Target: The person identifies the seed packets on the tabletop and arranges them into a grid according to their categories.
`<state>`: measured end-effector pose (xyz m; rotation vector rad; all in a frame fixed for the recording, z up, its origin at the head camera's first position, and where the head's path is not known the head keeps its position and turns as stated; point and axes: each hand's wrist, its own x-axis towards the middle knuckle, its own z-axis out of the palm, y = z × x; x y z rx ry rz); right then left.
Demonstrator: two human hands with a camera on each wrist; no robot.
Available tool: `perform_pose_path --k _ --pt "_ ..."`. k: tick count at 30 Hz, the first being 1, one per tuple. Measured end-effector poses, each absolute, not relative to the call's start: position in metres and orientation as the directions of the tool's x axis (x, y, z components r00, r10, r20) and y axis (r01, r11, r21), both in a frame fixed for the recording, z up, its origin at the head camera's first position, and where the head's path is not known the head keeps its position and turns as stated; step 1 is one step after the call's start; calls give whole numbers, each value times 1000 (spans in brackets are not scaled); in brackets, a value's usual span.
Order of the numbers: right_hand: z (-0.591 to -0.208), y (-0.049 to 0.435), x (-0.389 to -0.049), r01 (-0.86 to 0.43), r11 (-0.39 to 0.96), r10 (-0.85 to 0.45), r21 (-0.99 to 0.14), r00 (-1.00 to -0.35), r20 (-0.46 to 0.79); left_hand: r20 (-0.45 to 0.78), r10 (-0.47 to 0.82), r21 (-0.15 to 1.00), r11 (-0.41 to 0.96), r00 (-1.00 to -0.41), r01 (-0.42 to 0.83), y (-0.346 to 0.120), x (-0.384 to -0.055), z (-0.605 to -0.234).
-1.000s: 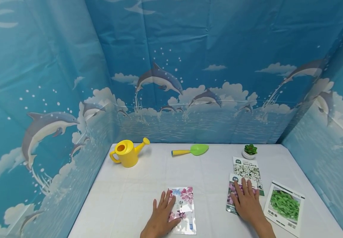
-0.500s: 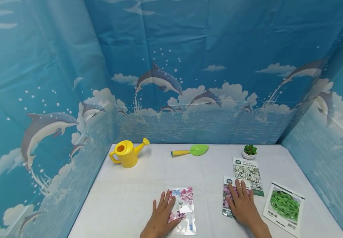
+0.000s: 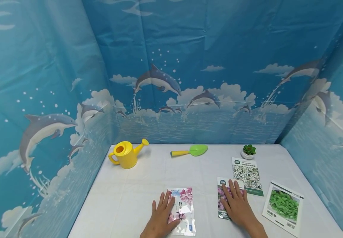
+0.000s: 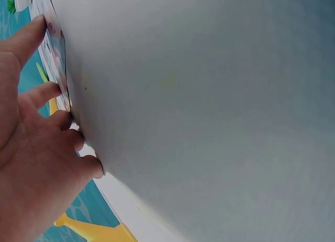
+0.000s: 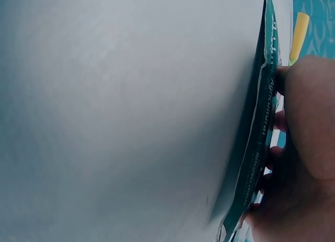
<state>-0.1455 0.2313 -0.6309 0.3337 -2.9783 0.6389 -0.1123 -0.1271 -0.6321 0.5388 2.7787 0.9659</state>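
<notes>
Across the white worktop (image 3: 141, 188) now, left hand (image 3: 159, 218) and right hand (image 3: 237, 206) lie spread: pink-blossom packet (image 3: 186, 211) partly beneath the left, purple-flower packet (image 3: 221, 194) beneath the right, overlapping the white-flower packet (image 3: 247, 175), potted succulent (image 3: 249, 150) just behind!

The left hand (image 4: 44, 169) comes in from the left edge with its fingers apart — the thumb and the next finger touch a packet (image 4: 58, 59) on the white table (image 4: 199, 106). Beyond show parts of a yellow watering can (image 4: 99, 231), a trowel (image 4: 53, 106), a potted plant (image 4: 21, 1) and a blue curtain (image 4: 107, 205) — all partly hidden or cut off.
</notes>
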Motion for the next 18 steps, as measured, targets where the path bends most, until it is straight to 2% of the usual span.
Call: perform_pose_path --k 11,18 --pt "-628 225 -145 -247 893 -215 -377 -969 126 11 372 597 742 -928 304 -127 -115 -643" --pt "-630 221 -144 -284 872 -247 -399 -959 142 -35 368 612 743 -929 271 -126 -113 -636"
